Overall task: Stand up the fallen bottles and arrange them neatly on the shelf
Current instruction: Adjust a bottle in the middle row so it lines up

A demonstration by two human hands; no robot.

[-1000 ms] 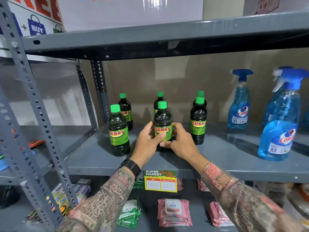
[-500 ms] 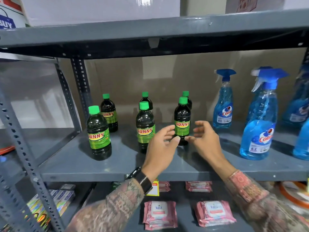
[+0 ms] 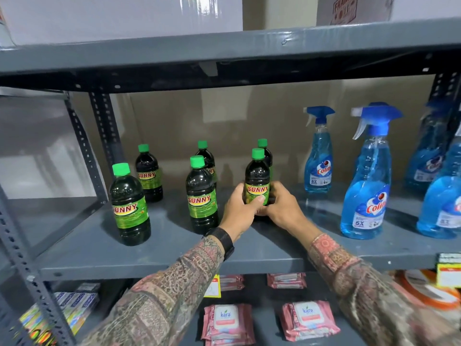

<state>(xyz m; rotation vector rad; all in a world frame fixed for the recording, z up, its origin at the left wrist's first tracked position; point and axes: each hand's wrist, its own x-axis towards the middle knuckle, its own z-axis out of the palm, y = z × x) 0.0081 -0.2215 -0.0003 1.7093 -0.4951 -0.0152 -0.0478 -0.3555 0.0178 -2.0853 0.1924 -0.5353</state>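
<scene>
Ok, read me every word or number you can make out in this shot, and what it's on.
"SUNNY": label of the dark bottle held by left hand and right hand; same on the other dark bottles.
"Colin", "5X": blue spray bottles.
"kara": pink wipe packs.
"FRAG…", cut off: top carton.
Price tags: too blurred.

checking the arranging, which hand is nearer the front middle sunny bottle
Left. The left hand is just right of the front middle bottle. The right hand is farther right, beyond the front right bottle both hands hold.
</scene>
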